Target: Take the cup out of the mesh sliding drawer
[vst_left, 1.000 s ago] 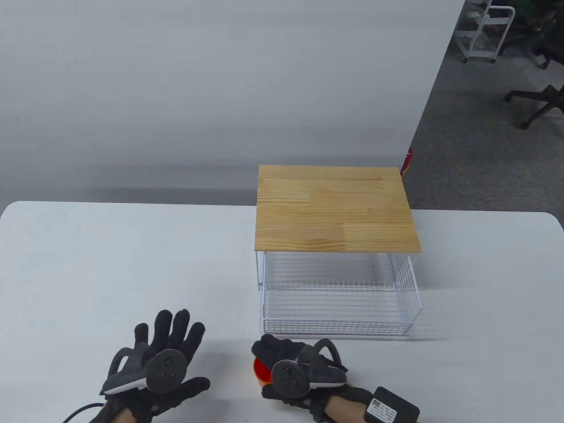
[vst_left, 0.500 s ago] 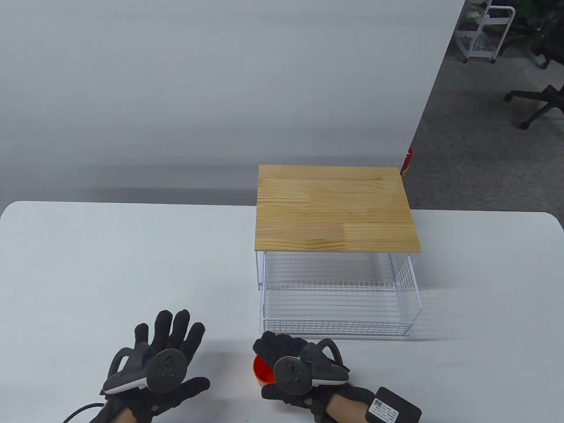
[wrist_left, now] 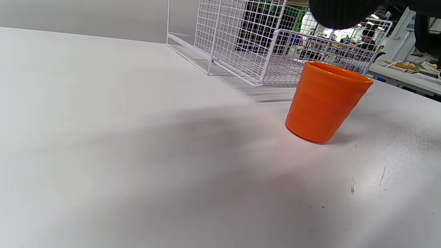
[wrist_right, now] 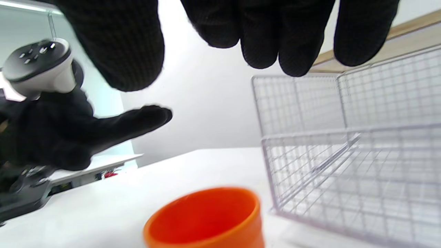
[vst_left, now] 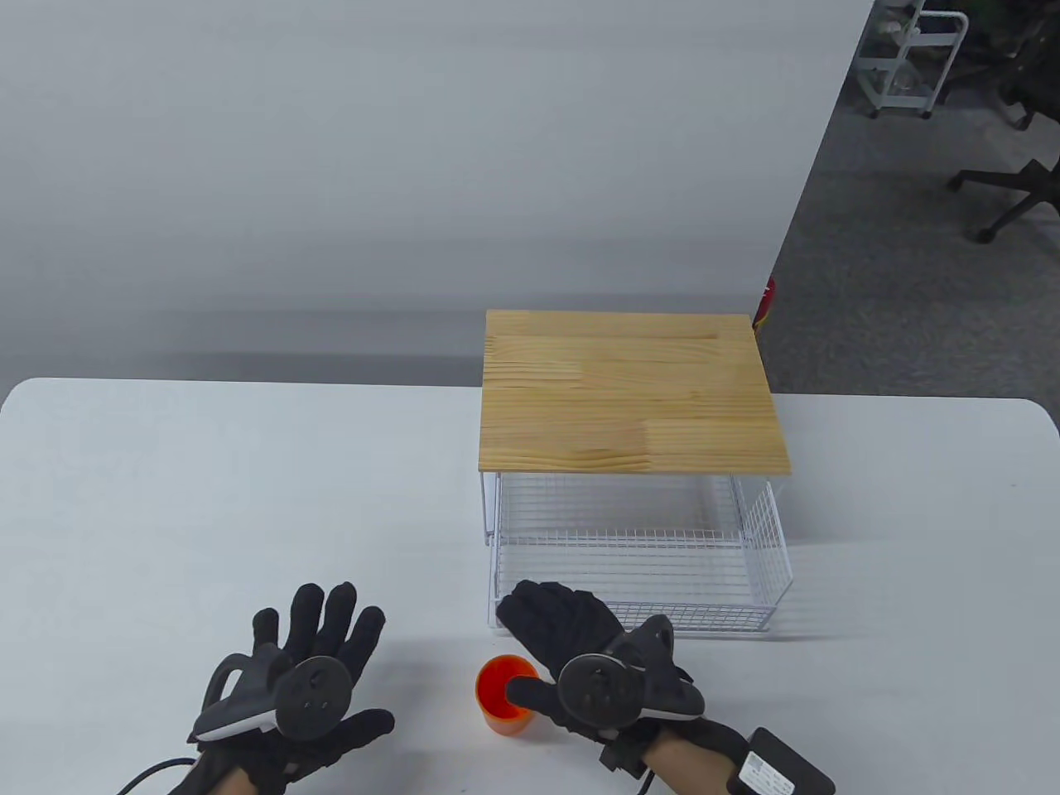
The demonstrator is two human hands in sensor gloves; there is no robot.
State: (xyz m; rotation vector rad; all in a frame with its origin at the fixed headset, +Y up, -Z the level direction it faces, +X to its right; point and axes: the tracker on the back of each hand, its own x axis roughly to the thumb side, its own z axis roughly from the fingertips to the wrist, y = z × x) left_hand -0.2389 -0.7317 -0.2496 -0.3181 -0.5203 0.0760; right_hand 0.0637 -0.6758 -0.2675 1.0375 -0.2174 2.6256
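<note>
No writing reads; right hand (vst_left: 580,654) spread above orange cup (vst_left: 505,696), left hand (vst_left: 306,671) splayed flat.

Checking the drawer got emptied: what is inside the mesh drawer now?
Nothing shows inside the mesh drawer; only its wire floor. The orange cup stands on the table in front. The right hand covers its near-left corner.

A white worktop (vst_left: 207,497) with rounded far corners fills the lower half of the table view. Right of centre on it stands a white wire frame with a wooden top (vst_left: 631,389), its mesh sliding drawer (vst_left: 638,580) pulled out toward the bottom of the frame. An orange cup (vst_left: 503,704) stands upright directly on the worktop, near the drawer's front left corner, low in the frame and apart from the mesh.
</note>
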